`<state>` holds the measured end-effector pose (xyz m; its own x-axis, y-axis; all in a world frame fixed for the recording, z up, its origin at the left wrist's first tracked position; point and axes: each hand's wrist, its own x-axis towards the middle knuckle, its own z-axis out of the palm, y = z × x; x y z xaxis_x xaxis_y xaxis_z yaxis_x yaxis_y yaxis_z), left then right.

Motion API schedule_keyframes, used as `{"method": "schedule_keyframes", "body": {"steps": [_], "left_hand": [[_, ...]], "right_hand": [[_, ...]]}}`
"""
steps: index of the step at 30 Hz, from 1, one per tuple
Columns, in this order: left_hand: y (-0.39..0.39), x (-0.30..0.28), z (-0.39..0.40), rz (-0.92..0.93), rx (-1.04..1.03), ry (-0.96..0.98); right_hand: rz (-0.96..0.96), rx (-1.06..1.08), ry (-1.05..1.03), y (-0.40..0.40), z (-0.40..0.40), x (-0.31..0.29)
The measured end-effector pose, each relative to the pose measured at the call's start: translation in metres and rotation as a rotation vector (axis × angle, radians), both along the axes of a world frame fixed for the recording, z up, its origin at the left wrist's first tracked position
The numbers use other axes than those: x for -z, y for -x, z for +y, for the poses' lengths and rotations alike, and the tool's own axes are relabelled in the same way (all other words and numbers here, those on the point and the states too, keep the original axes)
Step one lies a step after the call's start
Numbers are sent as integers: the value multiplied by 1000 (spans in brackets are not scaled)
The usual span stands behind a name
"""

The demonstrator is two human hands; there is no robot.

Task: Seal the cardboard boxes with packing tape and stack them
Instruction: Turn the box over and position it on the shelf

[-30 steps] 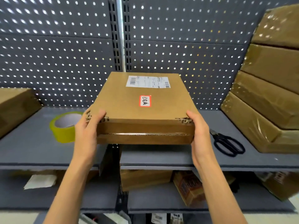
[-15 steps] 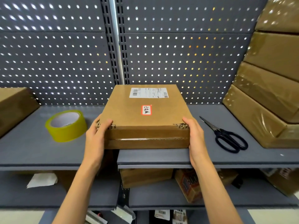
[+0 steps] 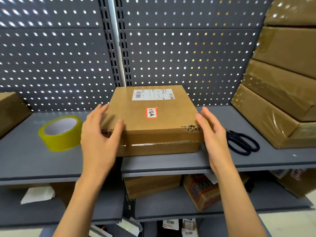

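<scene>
Two flanking items: tape roll (image 3: pixel 60 133), scissors (image 3: pixel 242 142).

Black scissors (image 3: pixel 242 142) on the grey shelf (image 3: pixel 256 161), against a perforated back panel (image 3: pixel 188 57).

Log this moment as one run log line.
box flat on shelf | left hand open, touching box | right hand open | tape roll untouched

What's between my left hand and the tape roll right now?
Nothing visible. The left hand rests on the box; the tape roll sits just to its left on bare shelf.
</scene>
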<state>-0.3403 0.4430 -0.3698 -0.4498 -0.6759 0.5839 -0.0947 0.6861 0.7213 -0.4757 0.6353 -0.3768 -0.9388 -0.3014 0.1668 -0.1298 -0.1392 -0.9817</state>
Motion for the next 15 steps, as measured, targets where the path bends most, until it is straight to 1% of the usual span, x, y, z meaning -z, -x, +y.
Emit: {"method": "schedule_keyframes", "body": {"steps": [2, 6, 8, 9, 11, 13, 15], "left_hand": [[7, -8, 12, -79, 71, 232], [33, -16, 46, -254, 318, 559], [51, -15, 58, -315, 363, 707], [60, -14, 62, -339, 372, 757], [74, -10, 66, -371, 385, 788], [81, -6, 66, -383, 360, 794], [83, -1, 66, -358, 318, 796]], "right_hand": [[147, -8, -63, 0, 9, -3], [363, -91, -232, 1, 26, -2], [441, -128, -324, 2, 29, -2], [468, -133, -367, 4, 30, -1], [509, -124, -406, 7, 30, 0], [536, -104, -403, 8, 30, 2], [553, -80, -389, 10, 29, 6]]}}
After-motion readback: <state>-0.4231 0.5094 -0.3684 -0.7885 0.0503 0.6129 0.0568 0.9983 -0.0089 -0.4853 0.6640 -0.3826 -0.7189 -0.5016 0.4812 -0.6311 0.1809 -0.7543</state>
